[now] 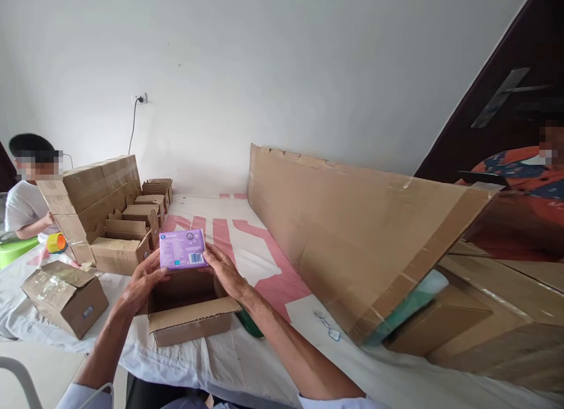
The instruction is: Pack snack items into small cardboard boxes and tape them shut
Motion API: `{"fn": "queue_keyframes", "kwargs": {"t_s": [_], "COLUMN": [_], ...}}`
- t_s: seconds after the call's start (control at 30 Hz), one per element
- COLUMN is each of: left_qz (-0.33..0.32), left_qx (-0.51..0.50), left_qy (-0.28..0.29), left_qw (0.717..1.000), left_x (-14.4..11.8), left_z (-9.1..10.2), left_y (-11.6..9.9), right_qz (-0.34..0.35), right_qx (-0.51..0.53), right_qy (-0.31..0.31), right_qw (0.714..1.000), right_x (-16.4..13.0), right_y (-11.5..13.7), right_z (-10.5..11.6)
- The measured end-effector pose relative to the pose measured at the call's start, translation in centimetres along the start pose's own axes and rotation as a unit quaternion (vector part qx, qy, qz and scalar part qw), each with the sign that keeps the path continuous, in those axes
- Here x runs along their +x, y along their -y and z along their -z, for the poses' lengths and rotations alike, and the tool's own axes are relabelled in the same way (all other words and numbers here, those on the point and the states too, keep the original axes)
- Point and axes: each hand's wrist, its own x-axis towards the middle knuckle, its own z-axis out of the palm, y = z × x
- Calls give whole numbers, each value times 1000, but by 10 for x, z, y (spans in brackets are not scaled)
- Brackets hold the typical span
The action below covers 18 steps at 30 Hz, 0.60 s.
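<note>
I hold a flat purple packet [182, 250] with a barcode on its face between both hands, just above an open small cardboard box [189, 318]. My left hand [141, 281] grips the packet's left lower edge. My right hand [225, 270] grips its right edge. The box stands on a white and pink cloth [259, 268], its front flap folded outward toward me. The inside of the box is dark and I cannot tell what it holds.
A taped small box [66, 296] lies at the left. Several open and stacked cartons [127, 221] stand behind. A large carton flap [352, 233] rises at the right. One person [26, 203] sits far left, another [533, 168] at the right edge.
</note>
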Motion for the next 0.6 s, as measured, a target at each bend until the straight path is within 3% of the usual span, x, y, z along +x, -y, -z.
{"fn": "queue_keyframes", "kwargs": {"t_s": [0.6], "left_qz": [12], "left_qx": [2], "left_qy": [-28], "left_qw": [1000], "left_x": [5], "left_z": [-2], "left_y": [-5], "right_qz": [-19], "right_qx": [-28], "right_qy": [10], "right_qw": [999], "right_x": [7], "right_y": [1], "right_z": [1]}}
